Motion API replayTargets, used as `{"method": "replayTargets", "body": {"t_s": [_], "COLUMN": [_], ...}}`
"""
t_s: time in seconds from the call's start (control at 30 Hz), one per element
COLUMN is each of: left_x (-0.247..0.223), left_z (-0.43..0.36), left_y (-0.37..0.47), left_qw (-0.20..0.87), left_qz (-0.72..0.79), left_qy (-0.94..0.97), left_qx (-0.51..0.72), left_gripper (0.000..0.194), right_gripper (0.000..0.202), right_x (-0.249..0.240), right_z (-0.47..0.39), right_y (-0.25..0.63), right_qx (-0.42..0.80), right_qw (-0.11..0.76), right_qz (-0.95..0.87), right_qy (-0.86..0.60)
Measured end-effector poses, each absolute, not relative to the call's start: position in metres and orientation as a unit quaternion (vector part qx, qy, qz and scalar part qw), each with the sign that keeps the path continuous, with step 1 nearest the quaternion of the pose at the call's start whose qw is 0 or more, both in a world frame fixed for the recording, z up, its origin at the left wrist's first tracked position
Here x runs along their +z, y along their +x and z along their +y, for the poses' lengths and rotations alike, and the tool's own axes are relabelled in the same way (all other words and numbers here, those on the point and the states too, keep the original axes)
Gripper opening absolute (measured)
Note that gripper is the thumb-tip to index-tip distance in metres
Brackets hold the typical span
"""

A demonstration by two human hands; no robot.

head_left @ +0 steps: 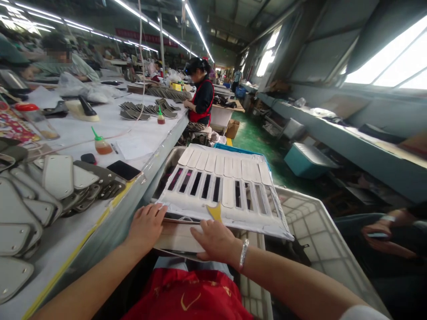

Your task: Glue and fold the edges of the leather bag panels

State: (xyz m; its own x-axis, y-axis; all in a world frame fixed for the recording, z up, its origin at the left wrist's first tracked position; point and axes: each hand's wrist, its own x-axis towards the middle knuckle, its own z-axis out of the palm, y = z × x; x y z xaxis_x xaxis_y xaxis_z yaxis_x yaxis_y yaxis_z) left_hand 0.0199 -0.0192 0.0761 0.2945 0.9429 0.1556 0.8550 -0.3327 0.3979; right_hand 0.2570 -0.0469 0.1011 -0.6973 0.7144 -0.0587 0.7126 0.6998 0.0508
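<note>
In front of me a white slotted board (248,218) carries a row of pale rounded strips (219,164) along its far side. Another strip (227,192) lies across the slots, and dark gaps show through several of them. My left hand (147,226) is at the board's near left corner, fingers curled over its edge, thumb hidden. My right hand (215,240) is closed at the near edge around the narrow end of a yellow scraper (214,211), whose wide end points away over the board. A beige panel (175,238) shows below the board, between my hands.
Left is a white worktable (133,133) with stacked grey pieces (58,175), a black phone (123,170) and a green-tipped glue bottle (102,142). A white crate (313,222) stands right. A person in a red apron (202,95) stands ahead; another person's hands (380,231) show right.
</note>
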Motion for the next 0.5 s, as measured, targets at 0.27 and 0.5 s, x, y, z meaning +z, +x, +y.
{"method": "replayTargets", "body": {"t_s": [0.27,0.5], "left_x": [0.082,0.074], "left_z": [-0.039,-0.037], "left_y": [0.075,0.072], "left_qw": [0.234,0.187], "left_qz": [0.351,0.314], "left_qy": [0.904,0.931], "left_qx": [0.066,-0.001], "left_gripper": [0.042,0.064], "right_gripper": [0.059,0.038], "right_x": [0.109,0.106], "right_z": [-0.035,-0.034], "right_y": [0.276,0.347], "right_qx": [-0.202,-0.571], "right_qw": [-0.004,-0.071], "right_qz": [0.878,0.537], "right_qy": [0.433,0.617]}}
